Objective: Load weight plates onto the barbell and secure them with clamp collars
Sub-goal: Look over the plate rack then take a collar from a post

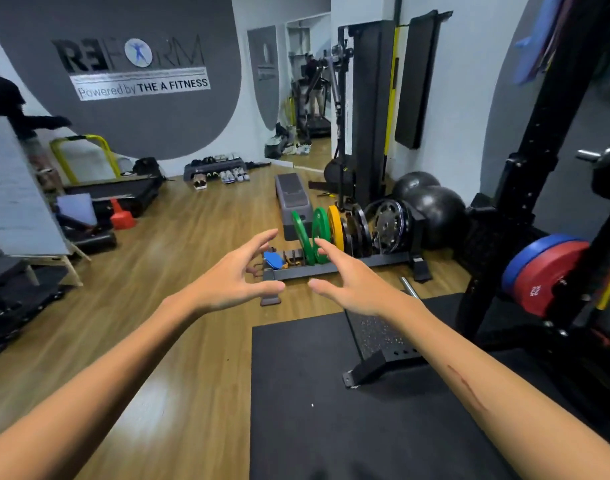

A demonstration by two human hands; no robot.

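Both my hands are stretched out in front of me, fingers spread and empty. My left hand (239,273) and my right hand (348,278) hover in the air short of a floor plate rack (334,266). The rack holds two green plates (312,237), a yellow plate (335,226) and several black iron plates (386,225) on edge. At the right, a red plate (547,284) and a blue plate (532,256) sit on the black squat rack (538,161). A barbell end (589,155) sticks out at upper right. No clamp collar is clearly seen.
A black rubber mat (314,393) and the rack's foot (379,362) lie under my arms. A grey step platform (291,199), black exercise balls (435,209), a cable machine (369,109), a treadmill (123,192) and a shoe rack (215,169) ring the wooden floor.
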